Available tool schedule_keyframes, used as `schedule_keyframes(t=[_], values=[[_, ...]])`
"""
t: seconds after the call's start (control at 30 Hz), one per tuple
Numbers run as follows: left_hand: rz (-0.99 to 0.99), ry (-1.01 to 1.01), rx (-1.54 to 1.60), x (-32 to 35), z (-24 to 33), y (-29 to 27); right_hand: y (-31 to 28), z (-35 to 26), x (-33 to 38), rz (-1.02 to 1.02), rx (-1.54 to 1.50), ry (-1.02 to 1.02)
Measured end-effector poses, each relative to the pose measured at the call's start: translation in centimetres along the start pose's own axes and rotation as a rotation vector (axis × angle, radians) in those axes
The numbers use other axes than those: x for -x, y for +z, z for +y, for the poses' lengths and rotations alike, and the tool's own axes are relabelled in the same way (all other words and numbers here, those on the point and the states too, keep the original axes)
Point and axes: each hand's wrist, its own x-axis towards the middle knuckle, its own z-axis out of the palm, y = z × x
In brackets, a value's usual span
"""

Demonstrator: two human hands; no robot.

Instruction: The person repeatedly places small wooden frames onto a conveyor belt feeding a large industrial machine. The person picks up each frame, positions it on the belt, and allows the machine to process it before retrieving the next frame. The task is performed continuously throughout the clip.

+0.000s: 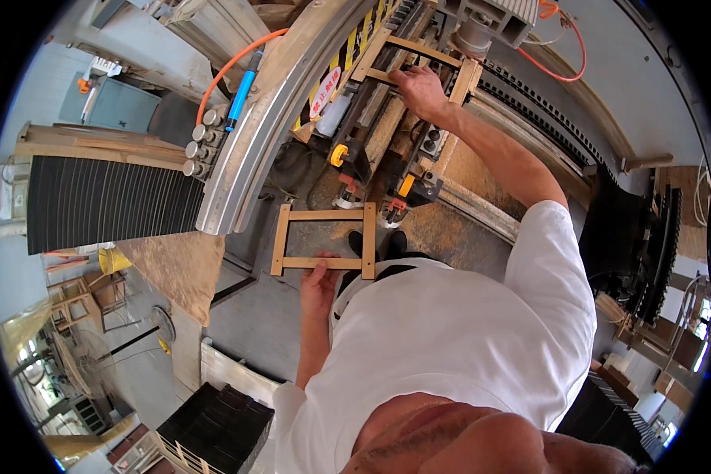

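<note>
My left hand (317, 286) is closed on the lower rail of a small rectangular wooden frame (280, 238), thumb on top and fingertips behind. This frame has two rails between two longer side pieces, with dark spots at the joints, and hangs in front of my waist. My right arm reaches forward over the machine. There my right hand (423, 88) grips the near rail of a second, similar wooden frame (371, 55), its fingers bent over the wood. That frame lies across the machine's rails, beneath a grey motor head (474, 35). Part of its near rail is hidden by my hand.
Yellow and red clamps (340, 154) stick out at the machine's near end. A curved metal beam (253, 134) with a blue tube runs along the left. Sawdust (458, 174) covers the bed and floor. Dark stacked strips (213, 426) stand at the lower left, near a floor fan (162, 324).
</note>
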Motion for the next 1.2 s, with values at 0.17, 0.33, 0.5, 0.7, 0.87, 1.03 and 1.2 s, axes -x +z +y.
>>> schedule_keyframes(t=[0.17, 0.33, 0.5, 0.7, 0.87, 1.03, 1.2], values=[[0.093, 0.058, 0.014, -0.3, -0.6, -2.0, 1.6, 0.3, 0.7, 0.176, 0.002, 0.05], [0.132, 0.03, 0.013, -1.2, -1.2, -2.1, 2.0, 4.0, -2.7, 0.074, 0.11, 0.116], [0.154, 0.013, -0.036, -2.2, -1.7, -2.3, 1.0, 7.8, -5.6, -0.039, 0.25, 0.108], [0.241, 0.06, -0.081, -2.9, -2.2, -1.9, 3.6, 12.1, -8.1, 0.126, 0.422, 0.081], [0.282, 0.077, -0.121, -3.5, -2.6, -2.0, 4.1, 15.1, -9.9, -0.023, 0.496, 0.032], [0.344, 0.123, -0.153, -4.2, -2.3, -2.4, 3.7, 15.5, -10.1, -0.033, 0.437, 0.019], [0.357, 0.173, -0.166, -4.5, -1.4, -2.7, 2.3, 14.3, -10.4, -0.167, 0.279, 0.177]])
